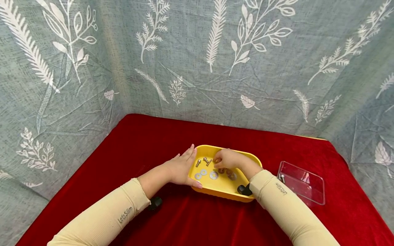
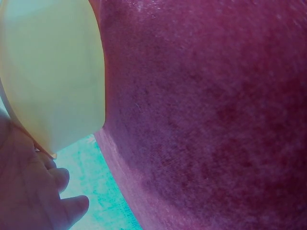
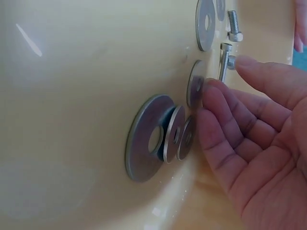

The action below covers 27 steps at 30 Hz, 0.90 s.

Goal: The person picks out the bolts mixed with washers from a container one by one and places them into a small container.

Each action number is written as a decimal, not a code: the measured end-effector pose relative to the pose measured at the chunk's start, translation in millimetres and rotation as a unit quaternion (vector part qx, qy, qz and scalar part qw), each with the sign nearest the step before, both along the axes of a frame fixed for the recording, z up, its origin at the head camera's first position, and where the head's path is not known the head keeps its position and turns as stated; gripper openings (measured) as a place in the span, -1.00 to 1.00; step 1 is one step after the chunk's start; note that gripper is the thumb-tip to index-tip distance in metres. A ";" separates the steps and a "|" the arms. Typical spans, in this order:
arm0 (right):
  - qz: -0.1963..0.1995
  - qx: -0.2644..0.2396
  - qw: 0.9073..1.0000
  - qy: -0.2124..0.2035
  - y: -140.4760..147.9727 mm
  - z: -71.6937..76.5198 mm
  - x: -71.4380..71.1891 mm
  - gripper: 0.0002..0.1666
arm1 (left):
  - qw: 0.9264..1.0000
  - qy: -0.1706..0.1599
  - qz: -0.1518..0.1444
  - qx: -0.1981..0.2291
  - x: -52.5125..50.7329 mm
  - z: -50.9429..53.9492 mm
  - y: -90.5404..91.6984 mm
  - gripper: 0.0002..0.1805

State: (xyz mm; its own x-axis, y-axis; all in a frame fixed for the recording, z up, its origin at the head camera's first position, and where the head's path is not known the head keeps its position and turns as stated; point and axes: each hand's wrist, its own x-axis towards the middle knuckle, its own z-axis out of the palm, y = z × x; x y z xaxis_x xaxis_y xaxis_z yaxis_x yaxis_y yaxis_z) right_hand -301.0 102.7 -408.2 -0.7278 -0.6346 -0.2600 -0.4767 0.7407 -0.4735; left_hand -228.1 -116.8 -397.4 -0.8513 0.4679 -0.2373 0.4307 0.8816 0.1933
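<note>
A yellow plastic tray [image 1: 221, 187] holds several metal washers [image 1: 213, 175] and some small socket-head bolts [image 1: 205, 160]. My left hand [image 1: 180, 169] rests against the tray's left end, its fingers extended along the side and its thumb at the near corner. Inside the tray, my right hand [image 1: 229, 159] reaches down among the hardware. In the right wrist view, its fingertips are at a flat washer [image 3: 194, 84], with the thumb spread apart from them near a bolt [image 3: 224, 62]. A large washer [image 3: 146, 139] and smaller ones lie below those fingers. Nothing visible is pinched.
Right of the tray sits a clear plastic box [image 1: 303, 182] with a bolt [image 1: 282, 178] in it. Red cloth [image 1: 160, 136] covers the table. A patterned grey-green curtain [image 1: 197, 68] hangs behind. Dark wrist cameras [image 1: 244, 189] show beneath both arms.
</note>
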 end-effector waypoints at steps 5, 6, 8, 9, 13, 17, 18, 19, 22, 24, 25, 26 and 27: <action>-0.005 0.002 1.000 0.003 -0.3 0.3 -0.4 -0.70 | 1.000 -0.001 -0.001 0.004 0.1 0.1 0.7 0.44; -0.005 -0.002 1.000 -0.001 -0.4 0.1 -0.5 -0.67 | 1.000 0.000 -0.001 0.004 0.2 0.1 0.8 0.44; -0.005 -0.012 1.000 -0.022 -0.3 -0.9 -1.2 -0.63 | 1.000 0.002 -0.001 0.003 0.1 -0.3 1.0 0.44; -0.005 -0.017 0.999 -0.032 -0.3 -1.6 -1.6 -0.62 | 1.000 0.002 -0.002 0.002 0.1 -0.4 1.1 0.44; -0.018 -0.033 0.995 -0.089 -0.1 -4.3 -2.4 -0.58 | 1.000 0.003 -0.004 0.007 0.2 -0.4 1.0 0.44; -0.017 -0.036 0.993 -0.109 -0.7 -5.6 -3.2 -0.54 | 1.000 0.003 -0.004 0.006 0.7 0.5 1.2 0.44; -0.015 -0.036 0.993 -0.111 -1.0 -5.9 -3.5 -0.53 | 1.000 0.004 -0.005 0.005 0.7 0.5 1.2 0.44; -0.012 -0.037 0.993 -0.112 -1.2 -6.4 -3.8 -0.52 | 1.000 0.005 -0.005 0.005 0.7 0.4 1.2 0.44; -0.003 -0.043 0.993 -0.107 -2.3 -8.0 -4.5 -0.49 | 1.000 0.007 -0.007 0.005 0.7 -0.1 1.2 0.44; 0.005 -0.049 0.994 -0.099 -3.4 -10.0 -4.9 -0.48 | 1.000 0.007 -0.007 0.006 0.9 0.2 1.0 0.43; 0.006 -0.052 0.994 -0.098 -4.2 -10.8 -4.9 -0.48 | 1.000 0.007 -0.006 0.006 1.1 0.5 1.0 0.43; 0.006 -0.056 0.994 -0.097 -5.2 -11.7 -4.9 -0.49 | 1.000 0.007 -0.006 0.006 1.4 0.9 0.8 0.43; 0.005 -0.058 0.994 -0.097 -6.4 -12.5 -4.7 -0.50 | 1.000 0.006 -0.005 0.005 1.7 1.3 0.8 0.42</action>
